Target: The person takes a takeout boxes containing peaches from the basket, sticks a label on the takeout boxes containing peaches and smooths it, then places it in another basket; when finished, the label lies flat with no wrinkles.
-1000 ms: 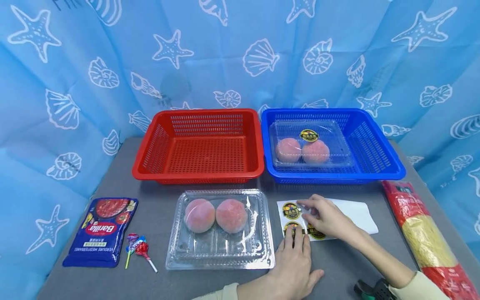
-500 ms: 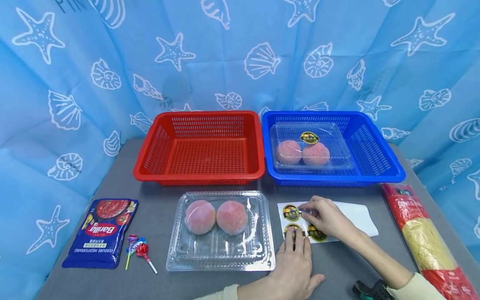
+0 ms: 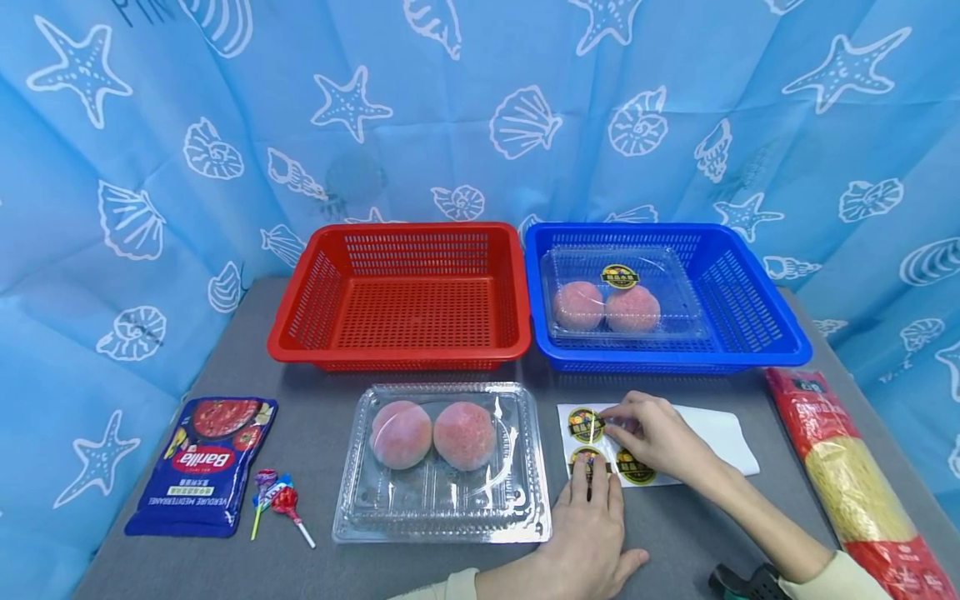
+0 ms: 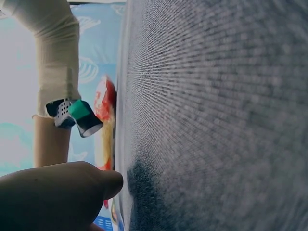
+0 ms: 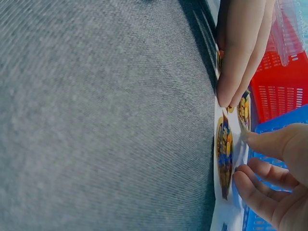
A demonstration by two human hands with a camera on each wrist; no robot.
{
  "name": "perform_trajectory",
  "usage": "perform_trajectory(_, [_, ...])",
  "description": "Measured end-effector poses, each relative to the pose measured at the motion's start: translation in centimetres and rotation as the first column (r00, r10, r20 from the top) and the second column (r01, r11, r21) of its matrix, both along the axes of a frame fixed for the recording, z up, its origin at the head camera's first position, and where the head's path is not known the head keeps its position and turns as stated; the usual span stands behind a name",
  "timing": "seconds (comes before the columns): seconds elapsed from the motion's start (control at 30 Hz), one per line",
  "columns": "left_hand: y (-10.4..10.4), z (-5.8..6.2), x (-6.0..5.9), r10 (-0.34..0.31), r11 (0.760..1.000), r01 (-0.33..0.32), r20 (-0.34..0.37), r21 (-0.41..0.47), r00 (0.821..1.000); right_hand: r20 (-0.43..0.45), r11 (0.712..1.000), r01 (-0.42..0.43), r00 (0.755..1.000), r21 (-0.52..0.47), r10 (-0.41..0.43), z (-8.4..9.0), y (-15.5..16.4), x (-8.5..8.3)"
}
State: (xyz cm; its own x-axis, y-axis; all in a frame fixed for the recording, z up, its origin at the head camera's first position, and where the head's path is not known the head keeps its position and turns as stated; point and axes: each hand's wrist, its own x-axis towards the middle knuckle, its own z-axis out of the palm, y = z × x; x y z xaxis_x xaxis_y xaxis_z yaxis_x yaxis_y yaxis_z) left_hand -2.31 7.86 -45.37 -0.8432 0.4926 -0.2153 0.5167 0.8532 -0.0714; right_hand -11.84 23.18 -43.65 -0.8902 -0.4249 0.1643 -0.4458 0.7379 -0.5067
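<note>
Since a second ago the right hand (image 3: 651,433) has lifted the edge of a round sticker (image 3: 585,423), its grip pinching it, while the left hand's (image 3: 588,533) flat fingers pin the backing sheet (image 3: 716,433) just below; next, I judge, peel cleanly.

Your head camera looks forward and down across the grey bench (image 3: 315,417) toward both baskets and the blue curtain. Your left wrist camera skims the bench (image 4: 216,115) at close range, turned sideways, mostly blurred cloth. Your right wrist camera, also low and sideways, shares the sticker sheet (image 5: 226,149) (image 3: 712,433) with the head view.
</note>
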Motion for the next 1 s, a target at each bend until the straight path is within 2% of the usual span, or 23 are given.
perform_trajectory(0.43, [0.1, 0.0, 0.0, -0.040, 0.996, 0.036, -0.053, -0.077, 0.998, -0.008, 1.000, -0.007, 1.000, 0.008, 0.007, 1.1, -0.1, 0.1])
perform_trajectory(0.63, [0.1, 0.1, -0.1, -0.041, 0.997, 0.038, -0.052, -0.070, 0.998, 0.008, 1.000, -0.008, 1.000, 0.002, 0.008, 1.5, -0.2, 0.2])
perform_trajectory(0.8, [0.1, 0.1, 0.0, -0.037, 0.998, 0.034, -0.046, -0.051, 0.998, -0.016, 1.000, -0.005, 1.000, 0.010, 0.005, 1.9, -0.4, 0.5])
perform_trajectory(1.0, [0.0, 0.2, 0.0, -0.051, 0.997, 0.045, -0.080, -0.070, 0.995, -0.015, 0.999, 0.026, 1.000, 0.038, -0.025, 2.8, -0.8, 0.7])
